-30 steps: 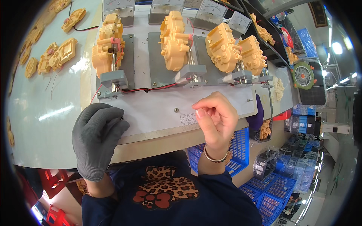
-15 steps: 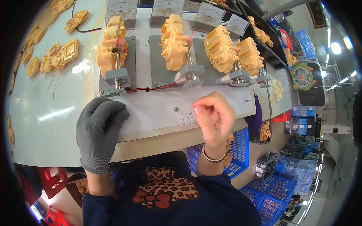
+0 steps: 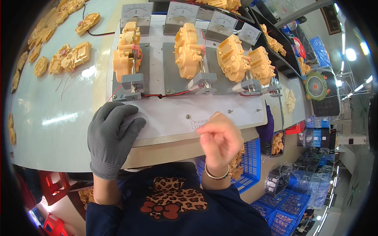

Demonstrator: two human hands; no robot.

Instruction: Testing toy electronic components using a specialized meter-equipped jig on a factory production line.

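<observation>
My left hand point(image 3: 114, 133), in a grey knit glove, rests at the board's front left edge. Its fingers are bent, with the thumb apart from them, and nothing shows in its grasp. Bare and loosely curled, my right hand point(image 3: 220, 139) hovers over the front edge of the white-covered board point(image 3: 165, 114); I see nothing in its fingers. Beyond the hands, cream plastic gearbox housings point(image 3: 187, 51) stand on several grey test fixtures point(image 3: 133, 84) with metal shafts. Nearest to my left hand is the leftmost housing point(image 3: 125, 65), with a red wire on it.
Analog meters point(image 3: 181, 15) line the back of the board. More housings point(image 3: 71, 57) lie on the table at left. Small screws point(image 3: 188, 117) stick up from the board. A blue crate point(image 3: 250, 161) of cream parts sits below right, near a purple-gloved hand point(image 3: 266, 124) and a green fan point(image 3: 316, 83).
My right hand has drawn back toward me and curled more. My left hand sits slightly farther right in view, its thumb farther from the fingers. The whole view has shifted a little.
</observation>
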